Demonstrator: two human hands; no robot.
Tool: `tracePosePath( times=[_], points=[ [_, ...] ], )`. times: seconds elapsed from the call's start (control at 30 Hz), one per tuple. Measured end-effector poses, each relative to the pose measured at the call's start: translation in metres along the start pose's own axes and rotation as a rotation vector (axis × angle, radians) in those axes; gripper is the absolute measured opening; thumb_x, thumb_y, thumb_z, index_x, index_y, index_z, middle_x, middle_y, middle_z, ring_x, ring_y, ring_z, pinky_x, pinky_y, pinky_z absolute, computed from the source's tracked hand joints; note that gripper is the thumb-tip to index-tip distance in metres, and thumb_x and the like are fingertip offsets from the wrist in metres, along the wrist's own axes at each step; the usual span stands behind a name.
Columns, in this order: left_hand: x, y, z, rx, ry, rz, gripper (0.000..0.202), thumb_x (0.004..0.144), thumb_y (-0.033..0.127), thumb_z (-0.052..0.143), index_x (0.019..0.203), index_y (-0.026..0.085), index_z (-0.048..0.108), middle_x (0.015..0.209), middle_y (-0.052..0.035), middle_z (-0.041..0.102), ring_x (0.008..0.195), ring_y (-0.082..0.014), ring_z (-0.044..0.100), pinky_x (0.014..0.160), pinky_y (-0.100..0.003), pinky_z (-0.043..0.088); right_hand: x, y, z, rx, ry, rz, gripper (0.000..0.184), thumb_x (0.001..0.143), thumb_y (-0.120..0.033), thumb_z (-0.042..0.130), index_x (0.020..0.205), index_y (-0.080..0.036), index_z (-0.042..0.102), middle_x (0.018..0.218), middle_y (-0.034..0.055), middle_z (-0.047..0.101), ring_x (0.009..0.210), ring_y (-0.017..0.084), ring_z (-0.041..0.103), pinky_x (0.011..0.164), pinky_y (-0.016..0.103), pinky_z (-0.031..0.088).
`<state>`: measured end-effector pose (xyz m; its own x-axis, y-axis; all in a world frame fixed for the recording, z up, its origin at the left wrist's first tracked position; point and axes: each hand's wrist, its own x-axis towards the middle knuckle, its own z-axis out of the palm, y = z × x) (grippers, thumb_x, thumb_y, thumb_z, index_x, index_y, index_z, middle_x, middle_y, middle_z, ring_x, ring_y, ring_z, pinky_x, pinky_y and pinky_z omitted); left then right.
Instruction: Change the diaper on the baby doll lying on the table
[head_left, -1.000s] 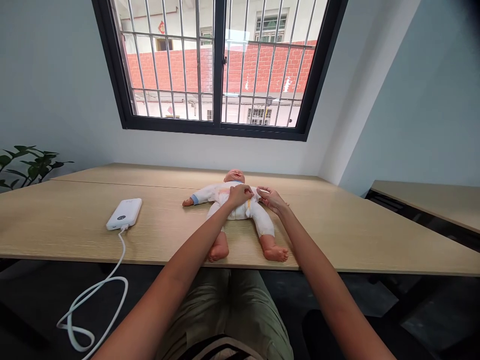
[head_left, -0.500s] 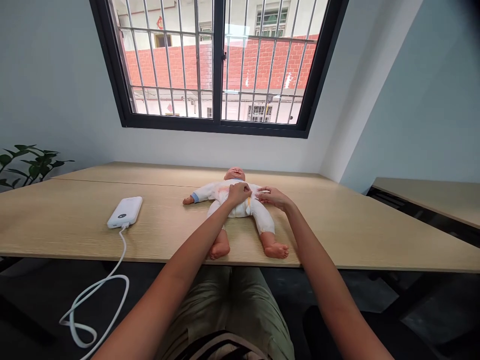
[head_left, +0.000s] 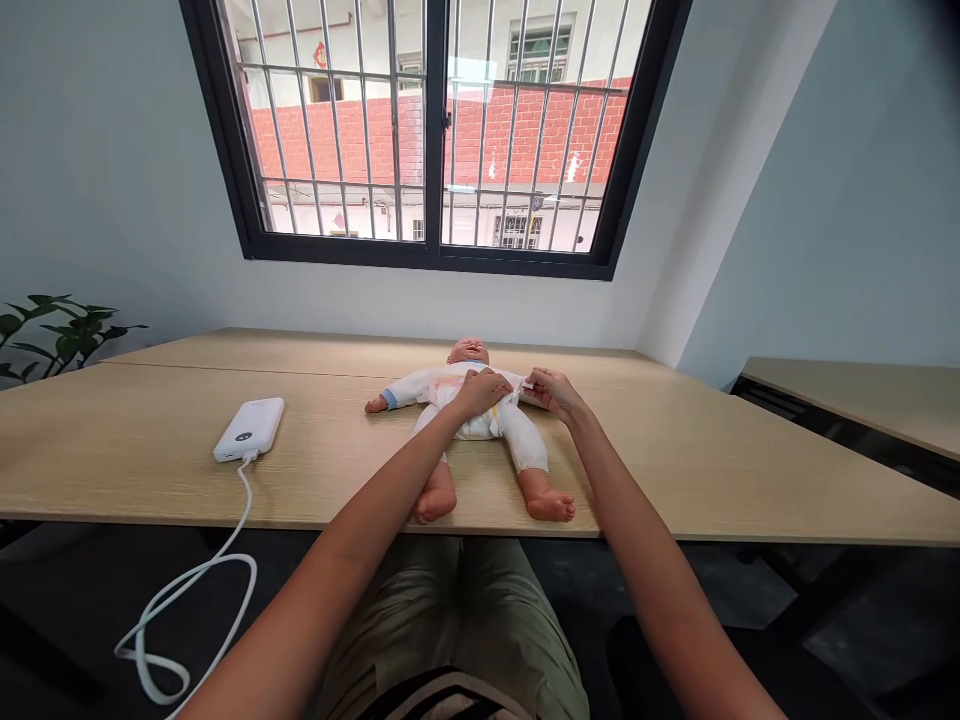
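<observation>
Wooden table: doll lay supine at 12 o'clock; left hand had sunk lower, fingers closed on its garment at the chest; right hand, at 3 o'clock, newly pinched the same garment's edge

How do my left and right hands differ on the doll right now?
The left hand lies knuckles up on the chest of the doll; the right hand sits beside the torso. The right hand seems to pinch an edge of the white suit; the left hand's grip is unclear. Both touch the white suit.
</observation>
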<state>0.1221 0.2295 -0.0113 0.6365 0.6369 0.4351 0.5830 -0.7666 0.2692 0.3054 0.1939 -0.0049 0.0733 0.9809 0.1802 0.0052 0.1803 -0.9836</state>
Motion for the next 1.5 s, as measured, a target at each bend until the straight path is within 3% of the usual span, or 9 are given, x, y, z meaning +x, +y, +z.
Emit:
tracePosePath(
  times=[0.23, 0.4, 0.5, 0.73, 0.9, 1.13, 1.23, 1.33, 1.5],
  points=[
    [0.007, -0.006, 0.008, 0.136, -0.116, 0.050, 0.029, 0.093, 0.018, 0.039, 0.096, 0.023, 0.068, 0.118, -0.0039, 0.068, 0.128, -0.0253, 0.047, 0.106, -0.049, 0.036, -0.003, 0.003, 0.006, 0.206, -0.056, -0.013, 0.029, 0.061, -0.017, 0.072, 0.073, -0.021, 0.047, 0.068, -0.0018, 0.061, 0.066, 0.011, 0.061, 0.072, 0.023, 0.057],
    [0.003, -0.008, 0.004, -0.068, 0.213, 0.009, 0.036, 0.087, 0.009, 0.034, 0.109, 0.016, 0.061, 0.118, -0.0099, 0.064, 0.115, -0.0201, 0.056, 0.099, -0.034, 0.046, 0.002, 0.008, 0.010, 0.292, 0.034, -0.063, 0.030, 0.067, -0.012, 0.070, 0.092, -0.020, 0.055, 0.069, -0.0023, 0.064, 0.067, 0.009, 0.062, 0.071, 0.019, 0.056],
    [-0.004, -0.006, -0.002, -0.126, 0.363, 0.016, 0.032, 0.083, 0.008, 0.037, 0.099, 0.016, 0.063, 0.106, -0.0097, 0.066, 0.108, -0.0213, 0.057, 0.095, -0.034, 0.047, 0.004, 0.011, 0.008, 0.327, 0.073, -0.090, 0.028, 0.069, -0.013, 0.069, 0.093, -0.019, 0.056, 0.069, -0.0026, 0.065, 0.068, 0.008, 0.063, 0.071, 0.018, 0.055],
    [-0.016, 0.005, -0.009, 0.074, -0.043, 0.103, 0.042, 0.096, 0.020, 0.029, 0.116, 0.025, 0.066, 0.131, -0.0015, 0.063, 0.123, -0.0196, 0.052, 0.108, -0.041, 0.035, 0.005, 0.011, 0.008, 0.314, 0.077, -0.103, 0.034, 0.066, -0.015, 0.069, 0.097, -0.019, 0.055, 0.067, -0.0028, 0.065, 0.076, 0.012, 0.067, 0.073, 0.020, 0.055],
    [-0.007, 0.006, -0.004, 0.188, -0.161, 0.119, 0.041, 0.097, 0.025, 0.027, 0.106, 0.023, 0.067, 0.127, -0.0028, 0.065, 0.121, -0.0213, 0.054, 0.108, -0.043, 0.035, 0.007, 0.013, 0.008, 0.228, 0.058, -0.108, 0.040, 0.063, -0.016, 0.068, 0.101, -0.019, 0.054, 0.071, 0.0001, 0.068, 0.084, 0.015, 0.068, 0.075, 0.022, 0.053],
    [0.002, 0.000, 0.003, 0.186, -0.088, 0.140, 0.033, 0.095, 0.022, 0.032, 0.100, 0.020, 0.064, 0.121, -0.0061, 0.064, 0.117, -0.0198, 0.056, 0.103, -0.035, 0.041, 0.005, 0.017, 0.012, 0.030, 0.055, -0.206, 0.052, 0.060, -0.027, 0.072, 0.106, -0.021, 0.049, 0.065, -0.0055, 0.064, 0.069, 0.014, 0.063, 0.072, 0.028, 0.051],
    [-0.005, 0.005, 0.001, 0.201, 0.089, 0.109, 0.022, 0.091, 0.030, 0.047, 0.102, 0.017, 0.061, 0.121, -0.0117, 0.060, 0.113, -0.0236, 0.055, 0.096, -0.035, 0.045, 0.004, 0.017, 0.013, -0.062, 0.042, -0.260, 0.055, 0.061, -0.030, 0.074, 0.108, -0.022, 0.046, 0.063, -0.0072, 0.062, 0.066, 0.015, 0.062, 0.071, 0.030, 0.050],
    [-0.016, 0.014, -0.005, 0.273, 0.270, -0.030, 0.042, 0.085, 0.048, 0.060, 0.110, 0.014, 0.058, 0.125, -0.0176, 0.055, 0.117, -0.0311, 0.052, 0.092, -0.041, 0.045, 0.005, 0.019, 0.013, -0.076, 0.044, -0.260, 0.059, 0.061, -0.033, 0.075, 0.111, -0.023, 0.043, 0.064, -0.0071, 0.062, 0.068, 0.016, 0.063, 0.073, 0.032, 0.051],
    [-0.037, 0.015, -0.015, 0.338, 0.140, -0.086, 0.043, 0.094, 0.056, 0.044, 0.099, 0.019, 0.065, 0.110, -0.0115, 0.064, 0.111, -0.0292, 0.054, 0.092, -0.045, 0.042, 0.010, 0.022, 0.013, -0.051, 0.045, -0.222, 0.065, 0.061, -0.034, 0.077, 0.116, -0.023, 0.044, 0.066, -0.0069, 0.062, 0.069, 0.015, 0.062, 0.071, 0.029, 0.049]
  ],
)
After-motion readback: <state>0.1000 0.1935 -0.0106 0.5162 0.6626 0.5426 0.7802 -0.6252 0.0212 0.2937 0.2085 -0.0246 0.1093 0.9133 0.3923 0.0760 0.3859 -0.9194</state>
